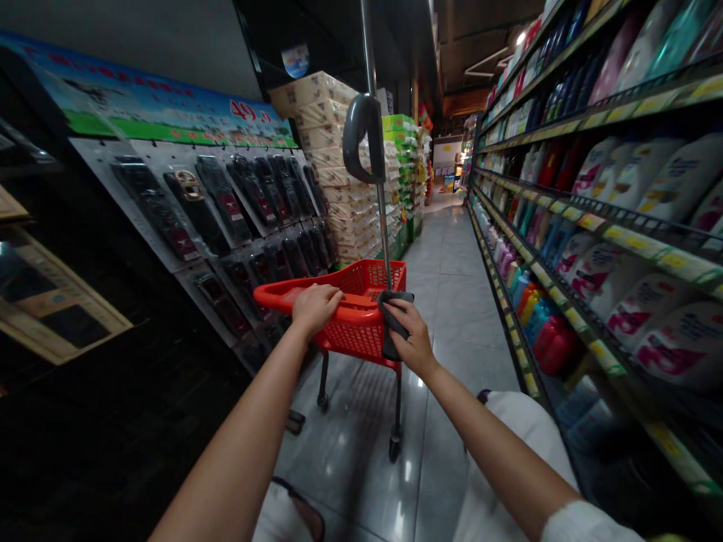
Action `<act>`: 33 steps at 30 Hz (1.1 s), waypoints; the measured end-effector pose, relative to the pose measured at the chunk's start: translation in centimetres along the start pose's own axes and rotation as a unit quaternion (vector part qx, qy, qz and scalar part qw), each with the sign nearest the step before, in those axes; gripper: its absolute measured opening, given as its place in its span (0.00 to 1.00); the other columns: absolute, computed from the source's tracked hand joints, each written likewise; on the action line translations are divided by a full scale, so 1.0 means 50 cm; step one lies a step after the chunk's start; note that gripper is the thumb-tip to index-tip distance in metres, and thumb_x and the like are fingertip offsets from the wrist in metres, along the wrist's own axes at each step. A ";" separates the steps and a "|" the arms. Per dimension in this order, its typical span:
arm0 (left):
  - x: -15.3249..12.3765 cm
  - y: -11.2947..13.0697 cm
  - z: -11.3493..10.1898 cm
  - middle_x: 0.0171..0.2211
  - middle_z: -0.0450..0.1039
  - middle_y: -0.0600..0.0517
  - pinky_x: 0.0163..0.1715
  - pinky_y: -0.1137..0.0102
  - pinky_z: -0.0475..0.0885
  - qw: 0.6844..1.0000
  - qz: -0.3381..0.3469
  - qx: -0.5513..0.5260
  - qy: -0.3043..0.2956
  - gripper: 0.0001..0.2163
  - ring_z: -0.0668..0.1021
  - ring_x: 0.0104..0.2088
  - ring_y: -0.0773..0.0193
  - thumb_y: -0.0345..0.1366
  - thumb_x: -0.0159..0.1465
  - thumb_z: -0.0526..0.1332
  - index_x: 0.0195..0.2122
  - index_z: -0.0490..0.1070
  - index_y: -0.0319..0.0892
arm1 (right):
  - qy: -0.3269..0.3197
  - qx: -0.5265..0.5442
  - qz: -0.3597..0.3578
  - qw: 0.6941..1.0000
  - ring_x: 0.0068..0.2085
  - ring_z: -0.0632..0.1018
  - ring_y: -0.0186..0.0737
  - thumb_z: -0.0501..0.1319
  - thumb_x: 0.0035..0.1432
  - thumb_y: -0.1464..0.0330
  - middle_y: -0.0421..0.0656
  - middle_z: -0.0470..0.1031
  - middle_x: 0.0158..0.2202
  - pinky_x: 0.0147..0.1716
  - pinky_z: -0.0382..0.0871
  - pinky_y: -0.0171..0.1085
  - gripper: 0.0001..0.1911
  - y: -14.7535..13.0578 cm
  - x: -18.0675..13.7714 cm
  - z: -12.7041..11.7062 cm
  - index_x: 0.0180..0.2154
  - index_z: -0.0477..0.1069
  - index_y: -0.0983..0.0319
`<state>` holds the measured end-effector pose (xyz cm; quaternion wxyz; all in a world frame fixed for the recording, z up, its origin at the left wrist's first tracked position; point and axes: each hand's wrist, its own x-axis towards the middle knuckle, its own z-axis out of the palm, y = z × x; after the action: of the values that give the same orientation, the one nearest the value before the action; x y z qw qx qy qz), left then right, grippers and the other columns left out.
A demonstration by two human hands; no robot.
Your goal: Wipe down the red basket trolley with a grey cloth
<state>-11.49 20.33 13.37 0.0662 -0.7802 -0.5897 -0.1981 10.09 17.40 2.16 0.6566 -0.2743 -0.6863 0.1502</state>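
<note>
A red plastic shopping cart (pixel 351 337) stands in front of me on dark legs with casters. My left hand (pixel 318 307) is closed over its near rim, left of the middle. My right hand (pixel 411 331) is closed on a dark grey cloth (pixel 394 348), pressed at the right corner of the basket. A metal pole (pixel 385 241) rises from that corner, with a grey loop handle (pixel 358 139) partway up. The cloth hides the pole's lower end. Some fingertips of both hands are out of sight.
On the left, a rack of packaged belts (pixel 231 196) hangs under a printed banner (pixel 169 105). Stacked cartons (pixel 333 150) stand beyond it. Shelves of bottles (pixel 626 181) line the right side. A tiled aisle (pixel 452 256) runs ahead between them. My knee (pixel 520 429) is close to the shelf.
</note>
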 end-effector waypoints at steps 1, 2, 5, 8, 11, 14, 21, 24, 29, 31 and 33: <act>-0.001 0.002 -0.004 0.43 0.80 0.50 0.58 0.60 0.61 0.999 0.010 0.029 -0.010 0.18 0.76 0.47 0.55 0.42 0.66 0.48 0.36 0.78 0.46 | 0.006 0.016 0.005 1.000 0.58 0.70 0.42 0.54 0.53 0.78 0.43 0.70 0.56 0.62 0.61 0.44 0.30 0.008 -0.005 0.002 0.56 0.72 0.53; -0.002 0.004 -0.008 0.43 0.79 0.50 0.57 0.61 0.62 0.999 0.016 0.048 -0.016 0.18 0.76 0.47 0.55 0.41 0.66 0.48 0.36 0.78 0.46 | 0.022 0.028 0.019 0.999 0.58 0.70 0.42 0.54 0.53 0.77 0.43 0.70 0.56 0.62 0.60 0.45 0.29 0.023 -0.008 0.004 0.55 0.72 0.53; -0.009 0.011 -0.018 0.43 0.79 0.51 0.54 0.61 0.64 0.997 0.020 0.071 -0.027 0.18 0.76 0.47 0.55 0.41 0.66 0.48 0.37 0.78 0.46 | 0.090 0.036 0.130 0.987 0.55 0.72 0.44 0.54 0.48 0.76 0.44 0.73 0.52 0.60 0.62 0.48 0.28 0.085 -0.005 0.013 0.51 0.75 0.56; -0.014 0.013 -0.023 0.44 0.79 0.50 0.51 0.61 0.66 0.997 0.019 0.072 -0.035 0.18 0.76 0.48 0.54 0.40 0.65 0.47 0.38 0.78 0.45 | 0.118 0.018 0.222 0.968 0.52 0.73 0.47 0.54 0.45 0.76 0.47 0.74 0.48 0.59 0.63 0.50 0.28 0.114 -0.006 0.026 0.49 0.77 0.61; -0.018 0.013 -0.026 0.45 0.79 0.50 0.50 0.61 0.66 0.997 0.008 0.071 -0.033 0.18 0.75 0.48 0.54 0.41 0.64 0.48 0.38 0.78 0.45 | 0.119 0.017 0.172 0.978 0.57 0.70 0.45 0.55 0.49 0.75 0.47 0.71 0.53 0.62 0.60 0.48 0.29 0.080 -0.027 0.038 0.54 0.73 0.60; -0.022 0.014 -0.030 0.45 0.79 0.50 0.50 0.62 0.66 0.997 0.004 0.070 -0.033 0.18 0.75 0.48 0.54 0.41 0.64 0.48 0.38 0.78 0.45 | 0.097 0.018 0.093 0.991 0.60 0.68 0.42 0.55 0.53 0.74 0.44 0.68 0.57 0.64 0.57 0.45 0.30 0.049 -0.059 0.046 0.58 0.70 0.55; -0.029 0.032 -0.033 0.46 0.79 0.50 0.51 0.62 0.66 0.996 -0.036 0.072 -0.030 0.18 0.76 0.51 0.54 0.40 0.64 0.49 0.40 0.79 0.44 | 0.143 0.002 0.237 0.961 0.54 0.72 0.45 0.54 0.47 0.75 0.46 0.73 0.51 0.61 0.61 0.49 0.30 0.110 -0.063 0.051 0.52 0.75 0.58; -0.026 0.041 -0.028 0.46 0.79 0.50 0.52 0.60 0.66 0.996 -0.054 0.067 -0.024 0.18 0.75 0.51 0.53 0.41 0.65 0.49 0.40 0.79 0.45 | 0.124 0.020 0.174 0.977 0.58 0.70 0.44 0.56 0.48 0.74 0.46 0.70 0.55 0.63 0.59 0.46 0.30 0.101 -0.040 0.036 0.54 0.73 0.59; -0.025 0.057 -0.020 0.48 0.79 0.49 0.52 0.59 0.66 0.997 -0.046 0.068 -0.015 0.19 0.75 0.51 0.52 0.41 0.65 0.48 0.42 0.79 0.44 | 0.102 0.061 0.201 0.972 0.60 0.69 0.44 0.57 0.48 0.72 0.45 0.69 0.58 0.65 0.55 0.46 0.31 0.137 -0.071 0.017 0.56 0.72 0.58; -0.026 0.063 -0.019 0.47 0.79 0.49 0.51 0.60 0.67 0.997 -0.034 0.068 -0.017 0.19 0.76 0.50 0.52 0.42 0.65 0.48 0.42 0.79 0.44 | 0.110 0.062 0.265 0.956 0.59 0.69 0.46 0.58 0.45 0.72 0.45 0.70 0.57 0.64 0.55 0.49 0.32 0.176 -0.120 0.024 0.55 0.72 0.58; -0.027 0.068 -0.019 0.46 0.79 0.49 0.49 0.60 0.67 0.997 -0.026 0.070 -0.017 0.19 0.76 0.49 0.53 0.42 0.65 0.48 0.42 0.79 0.44 | 0.119 0.055 0.317 0.939 0.59 0.69 0.48 0.58 0.43 0.72 0.46 0.71 0.56 0.63 0.56 0.50 0.33 0.211 -0.179 0.038 0.54 0.73 0.60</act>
<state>-8.82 17.80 14.16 0.1054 -0.7610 -0.6236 -0.1446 10.01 21.03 -11.34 0.6659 -0.4570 -0.4715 0.3540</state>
